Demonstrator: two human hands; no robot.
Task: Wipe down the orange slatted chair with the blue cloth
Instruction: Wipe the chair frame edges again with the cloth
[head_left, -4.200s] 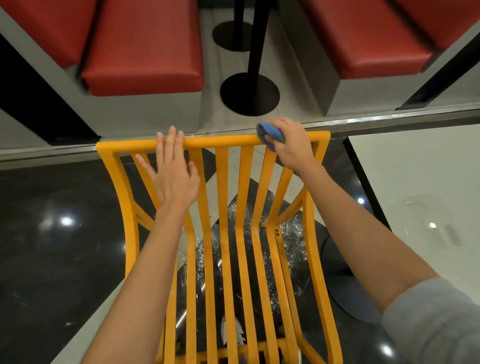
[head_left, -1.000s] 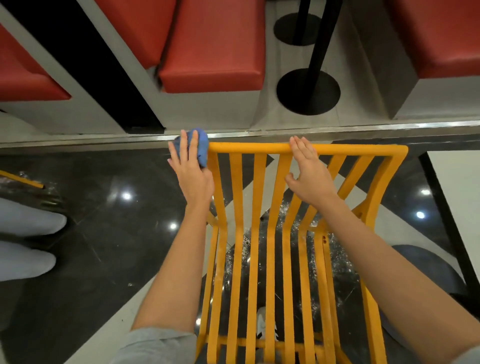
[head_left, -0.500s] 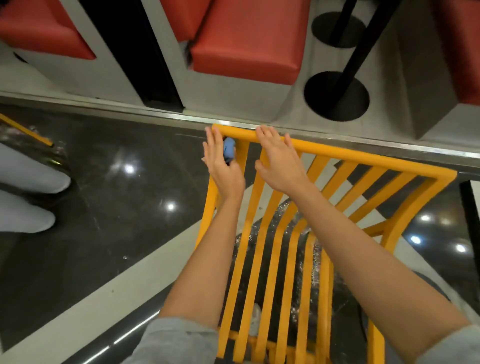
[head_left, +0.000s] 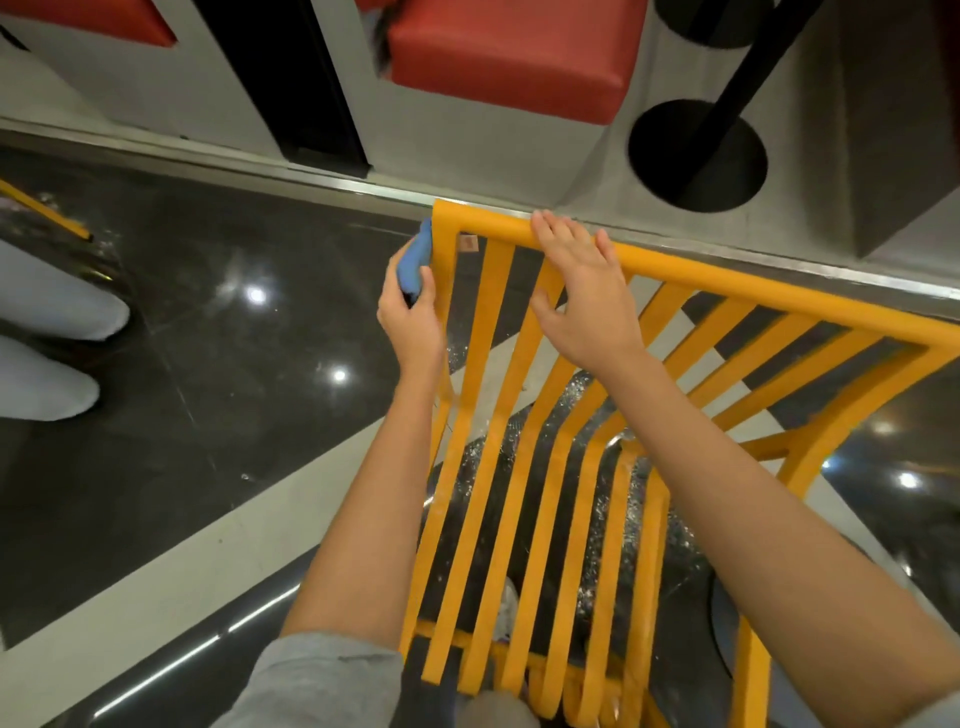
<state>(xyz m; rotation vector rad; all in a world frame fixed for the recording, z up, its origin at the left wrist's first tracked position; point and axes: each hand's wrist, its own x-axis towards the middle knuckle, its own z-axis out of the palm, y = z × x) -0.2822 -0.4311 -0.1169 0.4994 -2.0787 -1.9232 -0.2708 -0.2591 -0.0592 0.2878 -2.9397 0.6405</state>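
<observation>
The orange slatted chair (head_left: 524, 395) fills the lower right of the head view, its back tilted toward me. My left hand (head_left: 413, 322) grips the blue cloth (head_left: 415, 260) and holds it against the outer side of the chair's left upright, just below the top corner. My right hand (head_left: 582, 291) rests flat with straight fingers on the top rail and the upper slats, a little right of the cloth.
Red padded benches (head_left: 509, 52) on grey bases line the far side. A black table pole and round base (head_left: 696, 156) stand behind the chair. Another person's white shoes (head_left: 47, 343) are on the glossy dark floor at far left.
The cloth has slid from the top left corner down the outside of the left upright. The view has shifted left and closer; my right hand stays on the top rail.
</observation>
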